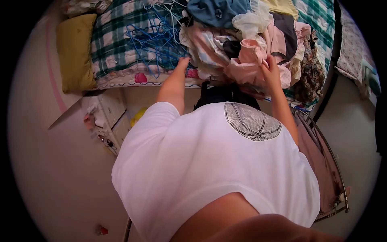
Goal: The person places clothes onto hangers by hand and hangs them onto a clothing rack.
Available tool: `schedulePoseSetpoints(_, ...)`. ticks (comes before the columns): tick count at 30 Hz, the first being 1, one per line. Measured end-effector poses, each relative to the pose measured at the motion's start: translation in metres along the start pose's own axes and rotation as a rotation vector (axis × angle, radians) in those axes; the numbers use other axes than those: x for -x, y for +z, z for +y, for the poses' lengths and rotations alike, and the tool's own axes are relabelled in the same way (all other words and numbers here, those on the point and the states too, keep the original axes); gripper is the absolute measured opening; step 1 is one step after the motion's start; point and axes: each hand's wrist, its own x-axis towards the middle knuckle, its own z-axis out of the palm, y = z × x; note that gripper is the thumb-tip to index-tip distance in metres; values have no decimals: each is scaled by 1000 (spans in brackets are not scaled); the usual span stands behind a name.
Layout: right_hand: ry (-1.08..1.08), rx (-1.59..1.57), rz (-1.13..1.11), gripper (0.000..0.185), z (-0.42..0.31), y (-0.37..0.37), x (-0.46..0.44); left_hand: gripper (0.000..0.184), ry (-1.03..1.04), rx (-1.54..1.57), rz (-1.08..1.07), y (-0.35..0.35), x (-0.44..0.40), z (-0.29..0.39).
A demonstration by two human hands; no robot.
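Note:
A pile of mixed clothes lies on a green-and-white plaid bed cover. My right hand (271, 69) pinches the edge of a pale pink garment (246, 69) with a ribbed band at the front of the pile. My left hand (184, 62) is by the pile's left edge, near a tangle of blue wire hangers (155, 42). Its fingers are small and partly hidden, so I cannot tell whether it holds a hanger or cloth. Behind the pink garment lie a sheer white cloth (252, 20) and a blue denim-like garment (217, 13).
The plaid bed cover (109, 48) spreads under the pile. A mustard pillow (76, 52) sits at its left end. A brown patterned garment (310, 72) hangs at the pile's right. A metal-framed rack or chair with mauve cloth (318, 161) stands at my right; drawers (111, 105) are at the left.

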Motion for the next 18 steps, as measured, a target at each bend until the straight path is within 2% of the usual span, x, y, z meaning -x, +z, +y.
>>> schedulePoseSetpoints(3,61,27,-20,31,1,-10,5,47,-36,253,33,19,-15,0)
schedulePoseSetpoints(6,125,-79,7,32,4,-12,11,45,-177,370,-133,21,-26,5)
schedulePoseSetpoints(7,113,-107,18,32,9,-13,13,40,-232,574,-91,23,-28,5)
schedulePoseSetpoints(10,93,-140,19,33,10,-15,13,35,-276,639,90,26,-44,3)
schedulePoseSetpoints(11,90,-143,13,33,9,-14,13,30,-233,596,173,28,-46,1)
schedulePoseSetpoints(14,125,-67,-13,28,9,-18,11,37,9,458,550,32,-27,13)
schedulePoseSetpoints(18,76,-83,-11,28,9,-20,6,39,223,107,605,13,7,41)
